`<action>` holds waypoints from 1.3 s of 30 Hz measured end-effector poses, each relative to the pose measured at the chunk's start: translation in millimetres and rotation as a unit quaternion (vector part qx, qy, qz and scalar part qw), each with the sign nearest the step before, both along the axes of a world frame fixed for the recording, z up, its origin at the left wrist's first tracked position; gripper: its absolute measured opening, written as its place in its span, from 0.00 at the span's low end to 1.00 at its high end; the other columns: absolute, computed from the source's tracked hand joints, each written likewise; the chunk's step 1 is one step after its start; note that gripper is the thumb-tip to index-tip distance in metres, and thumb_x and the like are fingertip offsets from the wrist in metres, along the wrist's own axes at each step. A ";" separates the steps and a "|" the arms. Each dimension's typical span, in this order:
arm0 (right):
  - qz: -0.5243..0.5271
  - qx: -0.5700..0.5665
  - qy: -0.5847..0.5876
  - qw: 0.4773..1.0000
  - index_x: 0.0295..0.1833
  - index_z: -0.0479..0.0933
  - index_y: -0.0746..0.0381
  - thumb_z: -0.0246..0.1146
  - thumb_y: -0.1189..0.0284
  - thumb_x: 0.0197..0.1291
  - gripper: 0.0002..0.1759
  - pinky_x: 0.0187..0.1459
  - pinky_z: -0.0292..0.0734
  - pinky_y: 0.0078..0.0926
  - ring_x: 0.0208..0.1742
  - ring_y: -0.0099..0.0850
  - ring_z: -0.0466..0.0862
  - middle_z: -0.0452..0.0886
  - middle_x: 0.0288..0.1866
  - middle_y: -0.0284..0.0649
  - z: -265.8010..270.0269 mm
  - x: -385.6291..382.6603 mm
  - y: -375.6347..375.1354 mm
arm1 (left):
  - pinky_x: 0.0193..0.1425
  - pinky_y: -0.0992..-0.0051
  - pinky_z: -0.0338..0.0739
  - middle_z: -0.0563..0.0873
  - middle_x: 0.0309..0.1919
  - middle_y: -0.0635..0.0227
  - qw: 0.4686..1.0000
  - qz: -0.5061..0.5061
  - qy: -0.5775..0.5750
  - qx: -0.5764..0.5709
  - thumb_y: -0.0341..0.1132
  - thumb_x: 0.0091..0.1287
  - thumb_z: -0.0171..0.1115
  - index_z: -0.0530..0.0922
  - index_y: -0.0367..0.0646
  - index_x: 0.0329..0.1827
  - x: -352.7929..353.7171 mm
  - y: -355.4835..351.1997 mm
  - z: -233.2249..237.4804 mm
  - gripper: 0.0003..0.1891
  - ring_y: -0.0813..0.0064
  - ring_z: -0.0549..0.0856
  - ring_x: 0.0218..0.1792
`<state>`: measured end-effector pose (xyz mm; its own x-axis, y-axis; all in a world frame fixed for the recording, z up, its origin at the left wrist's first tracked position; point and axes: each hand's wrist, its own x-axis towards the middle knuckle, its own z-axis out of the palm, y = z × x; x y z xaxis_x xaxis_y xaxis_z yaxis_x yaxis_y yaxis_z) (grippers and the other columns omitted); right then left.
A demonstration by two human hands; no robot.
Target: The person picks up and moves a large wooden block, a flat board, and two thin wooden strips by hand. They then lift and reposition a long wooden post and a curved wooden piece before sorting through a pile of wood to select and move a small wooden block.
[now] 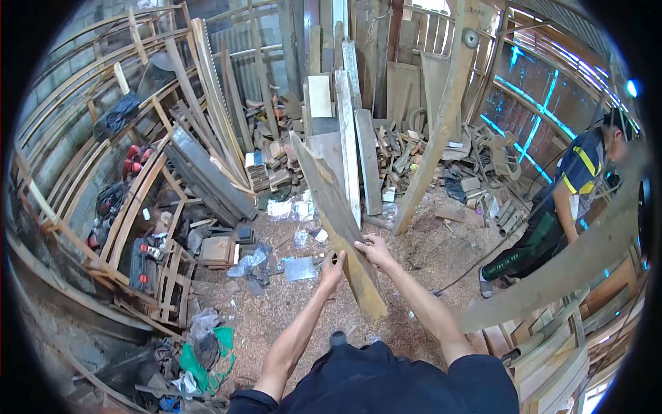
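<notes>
A long wooden plank [336, 207] with a rough, uneven edge slants away in front of my body, its near end low toward my feet. My left hand [332, 269] grips its left edge, thumb up along the side. On the opposite edge, my right hand [374, 250] is closed with the thumb on the face of the wood. The fingers beneath the plank are partly hidden. Behind the plank's far end stand other upright boards [348, 145].
Scrap wood [283, 162] is heaped along the back wall. A wooden post [441, 124] rises right of the plank. Another person [562, 200] bends at the right, behind a large board [552, 283]. Wooden racks [138, 228] fill the left. Shavings cover the floor [276, 317].
</notes>
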<state>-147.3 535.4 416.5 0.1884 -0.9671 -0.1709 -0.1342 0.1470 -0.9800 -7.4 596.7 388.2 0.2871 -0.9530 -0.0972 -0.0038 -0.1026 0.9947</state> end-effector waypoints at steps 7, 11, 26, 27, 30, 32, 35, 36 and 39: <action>-0.008 -0.043 -0.036 0.998 0.48 0.72 0.69 0.63 0.68 0.54 0.20 0.40 0.72 0.22 0.40 0.25 0.78 0.80 0.40 0.41 9.5 4.9 -89.6 | 0.45 0.76 0.72 0.81 0.41 0.61 0.996 -0.070 0.046 -0.045 0.39 0.65 0.54 0.72 0.33 0.51 12.2 -104.2 3.2 0.18 0.75 0.79 0.41; 0.006 -0.027 -0.033 0.999 0.50 0.70 0.69 0.64 0.68 0.54 0.21 0.39 0.73 0.21 0.39 0.25 0.78 0.79 0.40 0.43 -8.6 13.9 -156.8 | 0.42 0.77 0.72 0.81 0.39 0.64 0.997 -0.059 0.036 -0.023 0.42 0.66 0.53 0.72 0.35 0.51 21.0 -168.5 -18.0 0.19 0.77 0.79 0.38; 0.202 -0.012 -0.016 0.979 0.49 0.72 0.68 0.60 0.63 0.57 0.21 0.43 0.70 0.22 0.39 0.24 0.76 0.79 0.37 0.39 18.2 140.8 -422.0 | 0.44 0.72 0.73 0.83 0.38 0.57 0.986 0.146 -0.065 -0.041 0.44 0.61 0.57 0.74 0.36 0.49 115.4 -364.7 -6.9 0.20 0.70 0.81 0.39; 0.214 -0.011 -0.014 0.977 0.49 0.72 0.68 0.60 0.63 0.57 0.21 0.43 0.70 0.22 0.39 0.24 0.76 0.79 0.37 0.39 28.3 155.1 -435.7 | 0.43 0.72 0.74 0.83 0.37 0.56 0.982 0.169 -0.074 -0.048 0.43 0.61 0.58 0.75 0.37 0.49 124.6 -374.1 -4.6 0.20 0.69 0.82 0.38; 0.260 -0.018 0.027 0.965 0.51 0.70 0.69 0.59 0.59 0.57 0.25 0.45 0.69 0.23 0.41 0.26 0.76 0.78 0.39 0.41 27.1 195.8 -467.3 | 0.43 0.72 0.74 0.83 0.38 0.57 0.969 0.225 -0.087 -0.051 0.43 0.61 0.58 0.75 0.37 0.50 164.9 -406.8 -6.3 0.20 0.69 0.82 0.38; 0.293 -0.058 0.060 0.953 0.53 0.69 0.68 0.59 0.54 0.56 0.29 0.45 0.69 0.25 0.43 0.29 0.76 0.77 0.43 0.44 -0.7 224.1 -502.8 | 0.44 0.72 0.73 0.83 0.38 0.56 0.969 0.236 -0.062 -0.045 0.44 0.61 0.57 0.75 0.36 0.50 200.8 -432.8 -9.2 0.21 0.69 0.82 0.38; 0.386 -0.036 0.122 0.914 0.54 0.68 0.64 0.58 0.54 0.56 0.28 0.43 0.70 0.26 0.45 0.27 0.74 0.75 0.46 0.40 -35.3 244.0 -533.8 | 0.47 0.74 0.72 0.82 0.42 0.55 0.961 0.257 0.004 -0.101 0.46 0.64 0.54 0.74 0.32 0.50 265.0 -474.5 -27.0 0.23 0.70 0.80 0.43; 0.413 -0.041 0.160 0.896 0.56 0.67 0.64 0.59 0.53 0.56 0.30 0.46 0.70 0.27 0.49 0.30 0.73 0.75 0.48 0.42 -40.6 254.6 -540.5 | 0.47 0.74 0.72 0.82 0.42 0.55 0.960 0.257 0.001 -0.107 0.46 0.64 0.54 0.74 0.32 0.50 291.4 -492.1 -35.2 0.23 0.70 0.80 0.43; 0.466 -0.001 0.173 0.868 0.57 0.66 0.64 0.64 0.55 0.50 0.34 0.51 0.68 0.29 0.53 0.31 0.72 0.74 0.50 0.43 -43.3 276.3 -551.9 | 0.51 0.76 0.70 0.79 0.47 0.59 0.953 0.257 0.104 -0.121 0.46 0.66 0.51 0.69 0.29 0.54 354.1 -528.1 -41.6 0.25 0.72 0.77 0.47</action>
